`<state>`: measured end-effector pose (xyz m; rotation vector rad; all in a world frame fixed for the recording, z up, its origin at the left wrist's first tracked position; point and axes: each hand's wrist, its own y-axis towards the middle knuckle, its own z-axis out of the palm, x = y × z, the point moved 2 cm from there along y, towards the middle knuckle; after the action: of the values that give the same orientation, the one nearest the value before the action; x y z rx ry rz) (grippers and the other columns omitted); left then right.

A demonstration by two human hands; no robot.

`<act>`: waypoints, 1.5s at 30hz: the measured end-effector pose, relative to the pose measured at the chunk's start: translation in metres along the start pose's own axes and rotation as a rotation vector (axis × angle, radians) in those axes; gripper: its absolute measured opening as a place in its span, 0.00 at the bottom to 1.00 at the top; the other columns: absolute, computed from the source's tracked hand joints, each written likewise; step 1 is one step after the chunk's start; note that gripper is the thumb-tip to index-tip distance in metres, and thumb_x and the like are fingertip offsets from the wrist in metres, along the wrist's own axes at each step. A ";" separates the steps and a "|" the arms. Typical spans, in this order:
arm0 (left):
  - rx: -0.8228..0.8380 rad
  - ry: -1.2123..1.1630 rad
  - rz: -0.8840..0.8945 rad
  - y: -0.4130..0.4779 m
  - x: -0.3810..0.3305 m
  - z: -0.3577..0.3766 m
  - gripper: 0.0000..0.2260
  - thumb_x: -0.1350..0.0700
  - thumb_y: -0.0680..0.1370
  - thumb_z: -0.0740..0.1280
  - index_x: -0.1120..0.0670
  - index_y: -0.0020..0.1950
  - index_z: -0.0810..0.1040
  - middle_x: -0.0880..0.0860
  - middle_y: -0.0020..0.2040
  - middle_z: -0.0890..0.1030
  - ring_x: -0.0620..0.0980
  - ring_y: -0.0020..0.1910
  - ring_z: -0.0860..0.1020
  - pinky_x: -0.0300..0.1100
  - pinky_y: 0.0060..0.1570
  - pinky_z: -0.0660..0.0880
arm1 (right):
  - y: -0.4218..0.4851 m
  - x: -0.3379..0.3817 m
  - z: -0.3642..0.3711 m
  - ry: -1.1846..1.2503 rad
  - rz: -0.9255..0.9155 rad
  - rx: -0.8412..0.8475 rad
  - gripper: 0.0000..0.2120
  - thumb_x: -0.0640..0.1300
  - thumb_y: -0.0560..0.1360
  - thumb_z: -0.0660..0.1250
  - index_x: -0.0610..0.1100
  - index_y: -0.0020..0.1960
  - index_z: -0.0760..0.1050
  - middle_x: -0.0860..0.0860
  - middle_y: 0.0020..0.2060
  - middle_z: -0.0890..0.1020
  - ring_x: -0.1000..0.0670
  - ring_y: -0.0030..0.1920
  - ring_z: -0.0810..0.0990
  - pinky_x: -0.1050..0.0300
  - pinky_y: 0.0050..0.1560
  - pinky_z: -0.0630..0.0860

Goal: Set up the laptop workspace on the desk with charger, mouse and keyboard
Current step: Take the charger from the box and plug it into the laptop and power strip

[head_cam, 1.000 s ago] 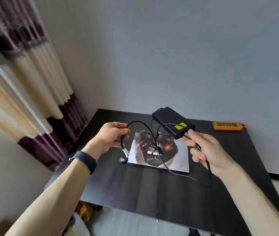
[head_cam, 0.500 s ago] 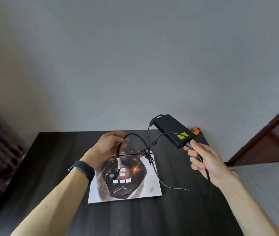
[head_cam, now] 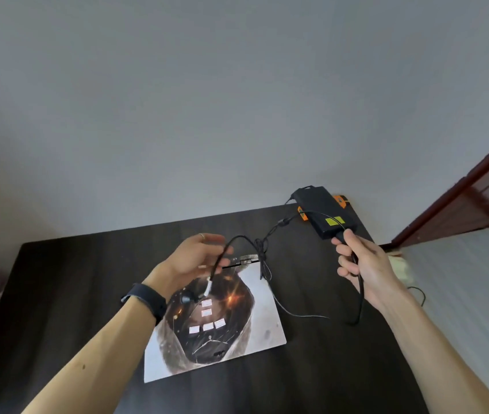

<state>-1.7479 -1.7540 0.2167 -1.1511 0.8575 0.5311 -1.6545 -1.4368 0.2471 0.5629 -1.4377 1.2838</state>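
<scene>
1. The right grip (head_cam: 362, 264) was clenched on the thick cord (head_cam: 362, 297) just where it left the power brick (head_cam: 318, 207). It held the brick in the air, up and beyond its knuckles. Below the fist the cord hung in a loop down to the surface (head_cam: 73, 279).
2. The left grip (head_cam: 195, 259) grasped the thin cord (head_cam: 281, 223) across its curled fingers, though blur hid the exact pinch. From there the cord end dropped below the grip, with a white tag (head_cam: 208, 289) on it and a dark round tip at the bottom.
3. Between the two grips the thin cord was bunched in a tangle (head_cam: 261, 248). A strand trailed from it toward the near side of the right grip.
4. A closed laptop (head_cam: 237, 339) with a dark printed lid lay flat on the surface below and just nearer than the left grip, turned at an angle between the forearms.
5. The far edge of the surface met the grey wall (head_cam: 237, 115) beyond both grips. The right edge ran under the right wrist, with pale floor outside it and a brown door frame (head_cam: 461, 198) farther out.
6. Bare dark surface lay open to the outer side of the left grip, up to the left edge. More lay on the near side of the laptop.
7. An orange device (head_cam: 342, 200) showed on the far right corner, partly hidden behind the brick.
8. A dark band (head_cam: 147, 297) circled the left wrist, and a ring (head_cam: 202, 235) sat on one finger.
</scene>
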 end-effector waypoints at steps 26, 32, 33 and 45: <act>-0.056 0.003 -0.180 0.081 -0.038 0.066 0.33 0.28 0.70 0.66 0.51 0.63 0.74 0.55 0.55 0.85 0.53 0.52 0.84 0.51 0.57 0.74 | 0.093 0.021 0.020 -0.924 -0.254 0.547 0.12 0.53 0.81 0.65 0.48 0.47 0.82 0.55 0.35 0.82 0.56 0.34 0.79 0.58 0.39 0.78; -0.199 -0.136 -0.259 0.093 -0.033 0.071 0.16 0.48 0.71 0.74 0.57 0.46 0.73 0.55 0.36 0.80 0.54 0.32 0.82 0.44 0.44 0.76 | 0.081 0.010 0.033 -1.450 -0.763 0.371 0.14 0.61 0.79 0.62 0.59 0.59 0.80 0.59 0.43 0.81 0.55 0.46 0.77 0.54 0.38 0.75; -0.221 -0.182 -0.244 0.095 -0.032 0.072 0.10 0.54 0.70 0.72 0.56 0.43 0.73 0.54 0.33 0.77 0.54 0.31 0.80 0.42 0.39 0.75 | 0.087 0.006 0.030 -1.428 -0.759 0.320 0.14 0.61 0.79 0.64 0.58 0.60 0.80 0.60 0.47 0.81 0.55 0.49 0.77 0.55 0.40 0.77; -0.418 -0.569 -0.054 0.112 -0.034 0.063 0.10 0.54 0.78 0.70 0.56 0.55 0.74 0.55 0.44 0.81 0.52 0.35 0.81 0.43 0.30 0.77 | 0.070 -0.085 0.019 -1.195 -0.786 0.182 0.12 0.57 0.75 0.70 0.51 0.52 0.85 0.60 0.54 0.80 0.56 0.51 0.78 0.53 0.53 0.76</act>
<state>-1.8327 -1.6551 0.1909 -1.2991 0.2243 0.9659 -1.6960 -1.4577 0.1453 2.0037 -1.6833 0.3627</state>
